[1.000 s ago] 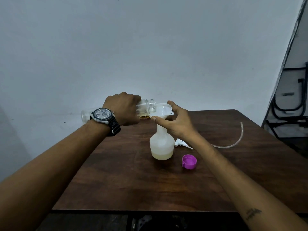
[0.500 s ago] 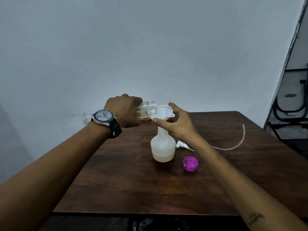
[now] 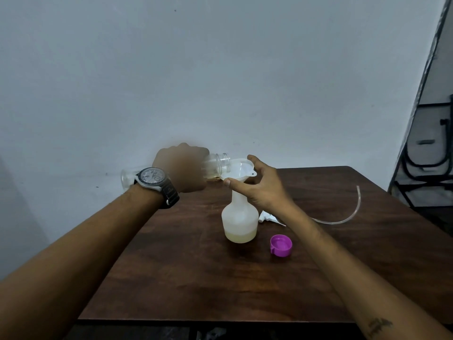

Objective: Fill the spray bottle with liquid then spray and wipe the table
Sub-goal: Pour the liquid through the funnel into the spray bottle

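Spray bottle (image 3: 240, 217): translucent white, with a round body and a narrow neck. It stands upright on the table (image 3: 196, 278), a little beyond the middle of the top and towards the wall side.
Liquid (image 3: 240, 235): a shallow pale yellow layer at the bottom of the spray bottle; the rest of the body looks unfilled.
Funnel (image 3: 241, 169): white, seated in the neck of the spray bottle with its bowl facing up and a small tab on its right rim.
Right hand (image 3: 259, 185): curved round the funnel. The thumb is against the near rim and the forefinger reaches over the far rim, so the two hold it between them.
Clear bottle (image 3: 217, 164): uncapped and tipped to about level, with its threaded mouth right at the funnel's left rim. Its base shows behind the left wrist. I cannot tell how much it holds.
Left hand (image 3: 181, 168): closed round the middle of the clear bottle, knuckles up and somewhat blurred.
Wristwatch (image 3: 153, 179): on the left wrist, with a pale dial and a dark strap.
Spray head (image 3: 268, 218): white, lying on the table just right of the spray bottle and partly hidden by the right forearm.
Tube (image 3: 343, 217): thin and clear, curving away from the spray head towards the table's right edge.
Purple cap (image 3: 281, 244): open side up on the table, near the spray bottle on its near right.
Tattoo (image 3: 378, 326): a small dark mark on the right forearm.
Wall (image 3: 220, 69): plain and pale, behind the table.
Metal frames (image 3: 426, 155): dark tubing at the far right, beyond the table.
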Demonstrator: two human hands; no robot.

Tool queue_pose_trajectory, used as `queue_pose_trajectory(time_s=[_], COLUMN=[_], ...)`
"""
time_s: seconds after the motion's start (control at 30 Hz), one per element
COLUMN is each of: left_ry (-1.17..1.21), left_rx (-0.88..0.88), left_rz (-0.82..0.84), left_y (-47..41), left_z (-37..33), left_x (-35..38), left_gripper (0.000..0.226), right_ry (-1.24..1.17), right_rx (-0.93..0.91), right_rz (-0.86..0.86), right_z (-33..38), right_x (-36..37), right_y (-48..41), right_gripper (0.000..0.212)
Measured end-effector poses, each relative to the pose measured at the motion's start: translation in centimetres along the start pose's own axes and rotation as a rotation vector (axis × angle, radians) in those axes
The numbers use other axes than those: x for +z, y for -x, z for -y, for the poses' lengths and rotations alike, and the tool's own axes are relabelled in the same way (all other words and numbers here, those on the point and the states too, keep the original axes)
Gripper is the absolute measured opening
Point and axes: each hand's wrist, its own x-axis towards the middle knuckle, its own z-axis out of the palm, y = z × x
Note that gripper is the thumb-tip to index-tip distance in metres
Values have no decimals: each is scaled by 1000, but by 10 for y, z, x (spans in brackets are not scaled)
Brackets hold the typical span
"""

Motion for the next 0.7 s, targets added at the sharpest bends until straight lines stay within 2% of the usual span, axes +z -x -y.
queue_pose_trajectory(time_s=[0.2, 0.4, 0.53, 0.7], left_ry=[9, -5, -6, -11], left_rx=[-2, 1, 2, 4], left_rz=[4, 0, 0, -3], left_y=[-1, -1, -1, -2], left_z=[0, 1, 0, 1], left_x=[0, 0, 0, 0], left_gripper=[25, 25, 25, 25], right_ry=[-1, -16, -12, -20], right_rx=[-7, 1, 1, 1], right_rz=[-8, -2, 1, 12], right_z=[0, 1, 1, 6], right_x=[0, 0, -1, -1], right_y=[0, 2, 1, 6], right_gripper=[120, 135, 124, 130])
